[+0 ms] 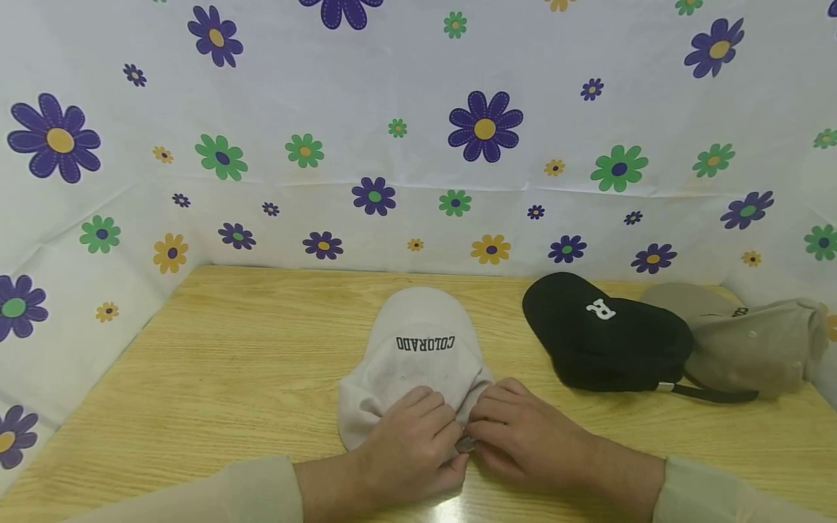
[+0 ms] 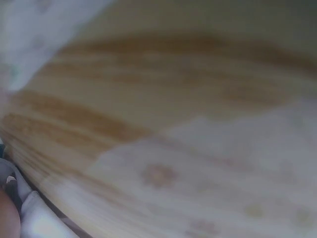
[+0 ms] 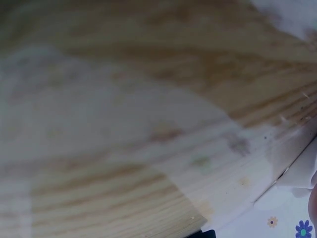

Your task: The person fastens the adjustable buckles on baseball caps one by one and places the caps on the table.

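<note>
A light beige baseball cap (image 1: 425, 356) lies mid-table in the head view, brim pointing away, its dark COLORADO lettering upside down to me. At its near edge, the left hand (image 1: 415, 443) pinches the cap's back strap with curled fingers. Close beside it, the right hand (image 1: 526, 432) grips the other side of the strap. A small metal buckle (image 1: 465, 444) shows between the two hands; the strap itself is mostly hidden by fingers. In the left wrist view only a sliver of hand (image 2: 7, 218) and some pale cap fabric appear at the lower left.
To the right lies a black cap (image 1: 615, 341) with a white R, its strap trailing right. A tan cap (image 1: 758, 349) sits partly behind it. The wooden table (image 1: 229, 378) meets a flower-printed white cloth (image 1: 405, 87) at the back and sides.
</note>
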`<control>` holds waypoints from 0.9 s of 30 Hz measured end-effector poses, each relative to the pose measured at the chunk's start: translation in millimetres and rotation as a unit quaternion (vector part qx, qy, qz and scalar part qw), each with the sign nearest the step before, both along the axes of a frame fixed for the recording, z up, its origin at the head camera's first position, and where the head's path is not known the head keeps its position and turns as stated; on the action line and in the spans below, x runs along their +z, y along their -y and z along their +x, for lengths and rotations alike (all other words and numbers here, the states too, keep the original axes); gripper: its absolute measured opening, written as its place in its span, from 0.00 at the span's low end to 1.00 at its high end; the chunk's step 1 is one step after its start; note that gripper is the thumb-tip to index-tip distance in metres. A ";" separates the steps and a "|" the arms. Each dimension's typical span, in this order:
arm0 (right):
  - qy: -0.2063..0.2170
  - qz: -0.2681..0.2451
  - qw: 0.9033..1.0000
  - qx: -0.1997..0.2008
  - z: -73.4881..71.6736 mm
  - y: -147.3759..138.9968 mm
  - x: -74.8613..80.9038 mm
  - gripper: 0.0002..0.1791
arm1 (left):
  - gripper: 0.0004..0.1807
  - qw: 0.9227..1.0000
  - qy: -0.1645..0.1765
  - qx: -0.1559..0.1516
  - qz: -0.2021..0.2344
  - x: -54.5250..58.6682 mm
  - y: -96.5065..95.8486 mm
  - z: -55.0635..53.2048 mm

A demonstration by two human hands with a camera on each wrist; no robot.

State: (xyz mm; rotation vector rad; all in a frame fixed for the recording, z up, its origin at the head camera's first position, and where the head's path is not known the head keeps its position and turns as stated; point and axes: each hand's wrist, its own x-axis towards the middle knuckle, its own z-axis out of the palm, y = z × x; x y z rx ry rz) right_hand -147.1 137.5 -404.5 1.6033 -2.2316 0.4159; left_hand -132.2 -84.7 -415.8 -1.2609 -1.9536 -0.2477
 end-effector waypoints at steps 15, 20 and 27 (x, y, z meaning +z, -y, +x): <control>-0.008 -0.016 1.000 -0.001 -1.9 -1.6 0.9 0.06 | 0.07 1.000 0.004 0.002 0.005 -0.1 0.0 -0.4; -0.011 -0.024 1.000 -0.004 -1.9 -1.2 1.1 0.05 | 0.08 1.000 0.002 0.006 0.004 0.4 0.2 -0.2; -0.007 -0.024 1.000 -0.009 -1.8 -1.6 1.3 0.04 | 0.07 1.000 0.004 0.012 -0.004 1.3 0.8 0.6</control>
